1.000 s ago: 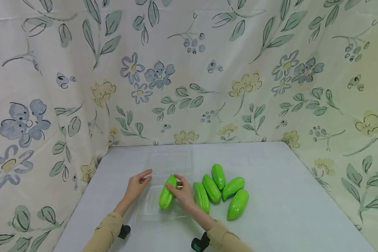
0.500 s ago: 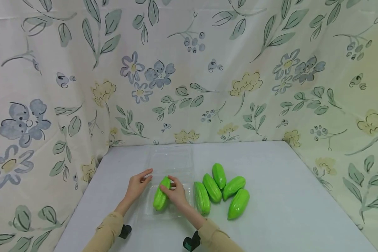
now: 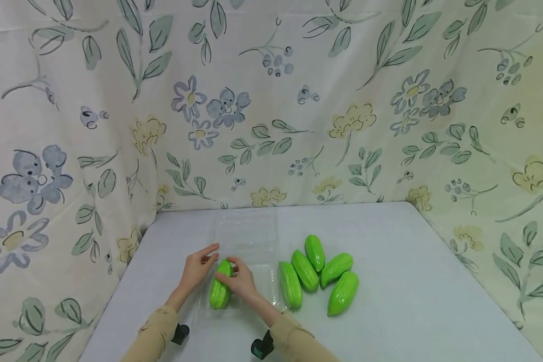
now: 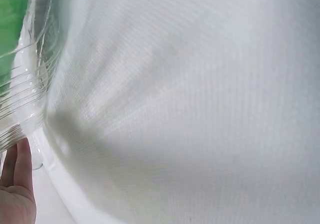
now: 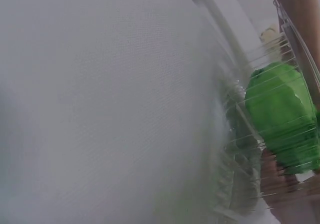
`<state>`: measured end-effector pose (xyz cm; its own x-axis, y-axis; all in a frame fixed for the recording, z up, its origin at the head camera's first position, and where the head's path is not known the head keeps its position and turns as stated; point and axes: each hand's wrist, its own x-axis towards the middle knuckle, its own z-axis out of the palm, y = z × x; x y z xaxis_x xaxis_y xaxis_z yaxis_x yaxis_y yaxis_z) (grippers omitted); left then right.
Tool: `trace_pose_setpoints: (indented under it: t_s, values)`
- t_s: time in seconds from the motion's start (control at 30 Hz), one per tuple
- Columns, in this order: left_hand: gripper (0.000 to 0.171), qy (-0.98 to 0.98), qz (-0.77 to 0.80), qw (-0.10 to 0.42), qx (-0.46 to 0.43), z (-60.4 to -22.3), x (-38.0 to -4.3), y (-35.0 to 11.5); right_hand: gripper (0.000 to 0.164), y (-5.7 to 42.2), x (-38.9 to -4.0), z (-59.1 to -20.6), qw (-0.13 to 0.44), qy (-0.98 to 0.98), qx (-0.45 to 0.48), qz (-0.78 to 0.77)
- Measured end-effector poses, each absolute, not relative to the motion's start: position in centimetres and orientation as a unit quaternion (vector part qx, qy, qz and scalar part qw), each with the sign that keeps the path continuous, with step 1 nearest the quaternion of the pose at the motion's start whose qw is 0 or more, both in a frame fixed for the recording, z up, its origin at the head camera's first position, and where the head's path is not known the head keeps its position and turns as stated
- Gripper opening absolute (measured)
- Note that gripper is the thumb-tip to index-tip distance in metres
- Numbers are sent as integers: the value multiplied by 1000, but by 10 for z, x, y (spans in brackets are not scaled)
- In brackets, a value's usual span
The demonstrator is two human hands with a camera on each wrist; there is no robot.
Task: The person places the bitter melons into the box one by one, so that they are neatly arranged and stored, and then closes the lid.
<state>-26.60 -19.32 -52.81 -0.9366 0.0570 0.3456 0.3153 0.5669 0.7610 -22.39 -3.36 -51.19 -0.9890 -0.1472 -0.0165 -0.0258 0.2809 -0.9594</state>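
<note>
In the head view, my right hand [image 3: 242,279] holds a green ridged gourd [image 3: 220,291] between thumb and fingers. The gourd lies lengthwise along the left side of a clear plastic box [image 3: 268,286], whose lid [image 3: 246,229] is folded back, away from me. My left hand [image 3: 198,266] rests at the box's left edge with its fingers extended. In the left wrist view, the fingers of the left hand [image 4: 19,176] stand against the ribbed clear wall. The right wrist view shows the held gourd [image 5: 282,109] through the ribbed side, with part of the right hand below it.
Right of the box lie several more green gourds [image 3: 342,294], the nearest one [image 3: 290,285] close against its right wall. They rest on a white-covered table [image 3: 402,301]. A floral curtain [image 3: 271,110] hangs behind and along both sides.
My right hand has carried the gourd leftward and a little nearer to me, from the middle of the box to its left side. The left hand stays in place.
</note>
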Motion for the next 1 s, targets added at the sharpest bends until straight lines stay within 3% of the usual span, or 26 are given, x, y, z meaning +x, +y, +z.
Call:
trace_pose_setpoints:
  t_s: [1.0]
  values:
    - [32, -872, -460, 135, -96, -526, -263, -191, 59, -41, -225, -515, 49, 825, -99, -554]
